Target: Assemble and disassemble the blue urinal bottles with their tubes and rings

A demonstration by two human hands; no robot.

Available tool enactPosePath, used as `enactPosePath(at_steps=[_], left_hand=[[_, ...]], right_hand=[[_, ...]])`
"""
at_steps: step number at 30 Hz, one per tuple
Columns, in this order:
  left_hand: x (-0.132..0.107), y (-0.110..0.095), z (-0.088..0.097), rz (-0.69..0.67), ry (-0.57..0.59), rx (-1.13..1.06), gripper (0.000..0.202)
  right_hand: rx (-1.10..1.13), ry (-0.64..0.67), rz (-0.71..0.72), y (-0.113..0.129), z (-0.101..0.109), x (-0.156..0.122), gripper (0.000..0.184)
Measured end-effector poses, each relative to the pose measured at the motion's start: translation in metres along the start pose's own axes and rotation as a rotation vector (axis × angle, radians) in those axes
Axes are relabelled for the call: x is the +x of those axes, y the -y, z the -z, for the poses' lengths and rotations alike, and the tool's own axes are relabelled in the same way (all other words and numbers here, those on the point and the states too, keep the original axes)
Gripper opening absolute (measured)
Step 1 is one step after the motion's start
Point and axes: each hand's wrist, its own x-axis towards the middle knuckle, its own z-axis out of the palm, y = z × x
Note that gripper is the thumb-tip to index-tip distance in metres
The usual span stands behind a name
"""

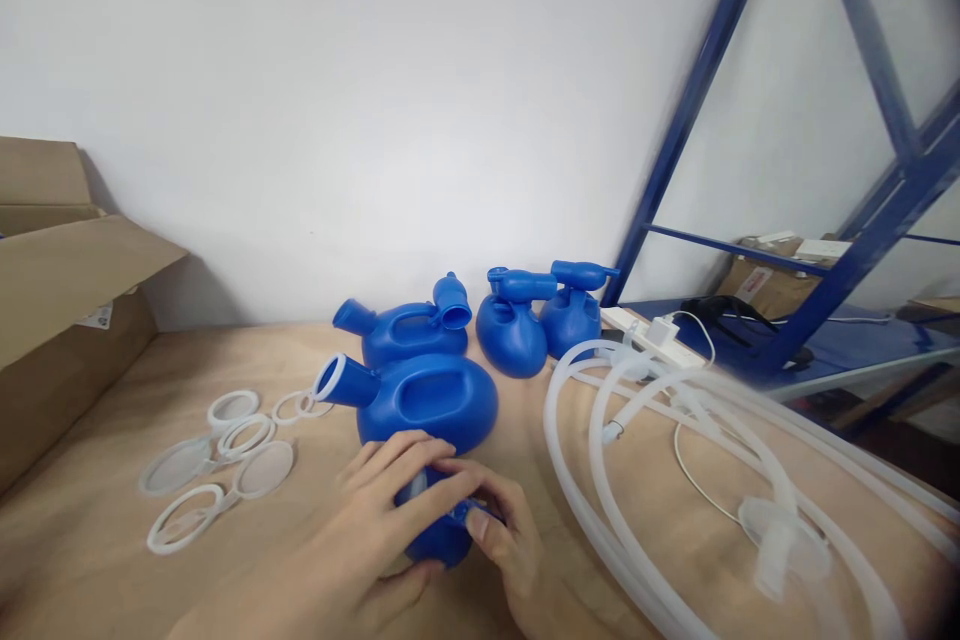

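Observation:
A blue plastic urinal bottle (442, 545), mostly covered by fingers, is between my two hands at the front of the table. My left hand (375, 510) lies over its top and left side, fingers bent around it. My right hand (499, 530) grips it from the right, thumb pressing on a small blue part. Just behind stands another blue bottle (457, 410) with a handle opening and a white ring on its slanted neck. Farther back are a blue bottle (394, 340) with a funnel-shaped piece on it, and two more bottles (514, 335) beside each other.
White rings and translucent lids (262, 470) lie at the left. Coiled translucent tubing (592, 480) spreads over the right side, near a white power strip (667, 345) with a cable. An open cardboard box (67, 370) borders the left; a blue metal rack (690, 110) stands right.

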Motion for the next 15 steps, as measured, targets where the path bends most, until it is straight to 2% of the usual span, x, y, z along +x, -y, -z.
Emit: enactPosePath(at_steps=[3, 6, 8, 12, 15], left_hand=[[-0.014, 0.015, -0.005, 0.109, 0.037, 0.034, 0.094], [-0.025, 0.028, -0.013, 0.233, 0.042, 0.017, 0.097], [-0.027, 0.031, -0.018, 0.263, 0.005, -0.003, 0.093], [-0.021, 0.025, -0.015, 0.195, 0.009, 0.004, 0.075], [-0.013, 0.015, -0.001, 0.105, 0.011, 0.041, 0.083]], right_hand=[[-0.054, 0.024, -0.075, 0.013, 0.0, 0.011, 0.059], [-0.094, 0.031, -0.086, 0.032, -0.003, 0.02, 0.059], [-0.094, 0.043, -0.076, 0.041, -0.005, 0.022, 0.057], [-0.072, 0.07, -0.047, 0.044, -0.005, 0.023, 0.057], [-0.073, 0.064, -0.025, 0.04, -0.004, 0.022, 0.059]])
